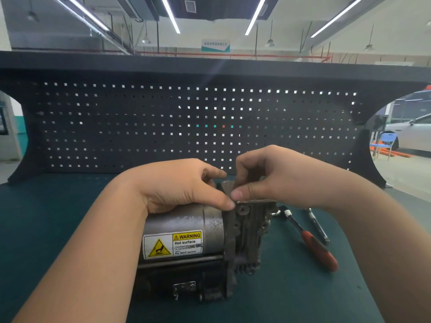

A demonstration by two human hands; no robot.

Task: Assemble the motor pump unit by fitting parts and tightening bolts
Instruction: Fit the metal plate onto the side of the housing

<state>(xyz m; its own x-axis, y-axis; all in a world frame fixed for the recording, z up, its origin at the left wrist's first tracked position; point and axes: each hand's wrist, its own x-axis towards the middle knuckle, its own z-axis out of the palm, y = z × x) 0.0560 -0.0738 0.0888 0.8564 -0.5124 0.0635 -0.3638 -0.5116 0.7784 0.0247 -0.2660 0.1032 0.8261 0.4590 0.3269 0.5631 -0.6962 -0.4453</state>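
Green bench carries pump unit, ratchet

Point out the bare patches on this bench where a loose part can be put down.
The green mat lies bare left of the motor pump unit, from the left forearm back to the pegboard. Another bare patch is at the near right, below the orange-handled ratchet. Right of the unit is crowded: ratchet and a metal tool lie close together.

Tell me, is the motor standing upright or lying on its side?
On its side. The motor lies lengthwise on the green mat, warning label facing up, the left hand resting on top.
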